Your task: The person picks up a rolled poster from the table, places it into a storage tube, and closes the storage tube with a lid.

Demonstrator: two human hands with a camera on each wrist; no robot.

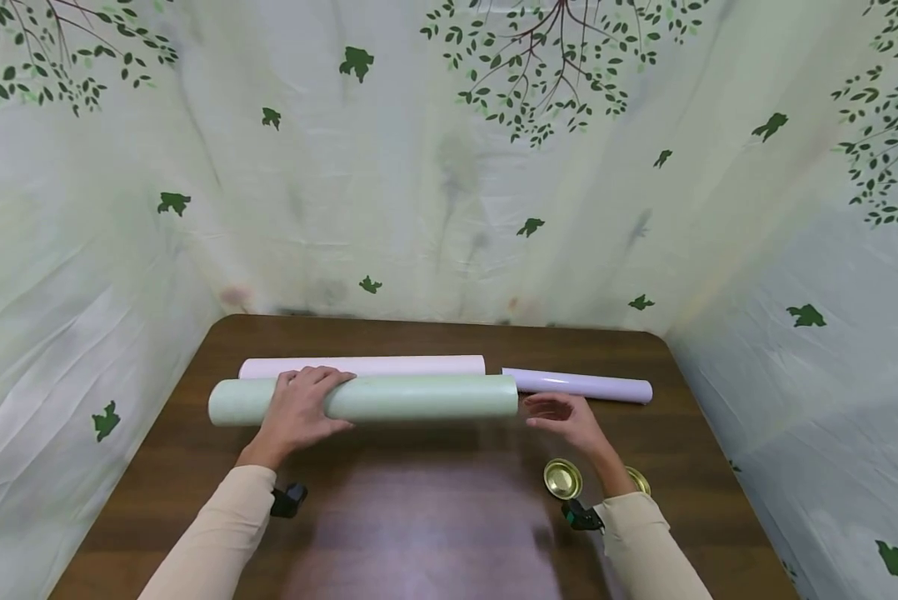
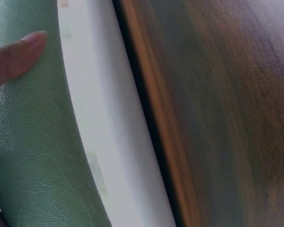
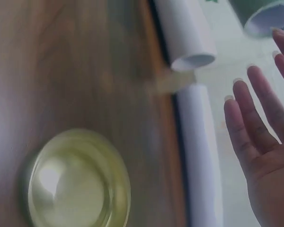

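Note:
A pale green roll (image 1: 426,397) lies level across the middle of the head view, raised off the table. My left hand (image 1: 302,408) grips it left of its middle; in the left wrist view the thumb (image 2: 20,56) lies along its creased, leathery surface (image 2: 42,142). Just off the roll's right end is my right hand (image 1: 565,421), its fingers loosely bent and holding nothing. From the right wrist, the fingers (image 3: 260,101) appear spread below the roll's hollow end (image 3: 270,19). Behind the green roll lie a white-pink roll (image 1: 366,365) and a thinner lavender roll (image 1: 580,385).
A shallow gold metal dish or lid (image 1: 562,479) sits on the table near my right wrist, and a second gold one (image 1: 638,480) is partly covered by the arm. The brown wooden table (image 1: 434,329) ends at hanging leaf-printed cloth (image 1: 419,208) at the back and sides.

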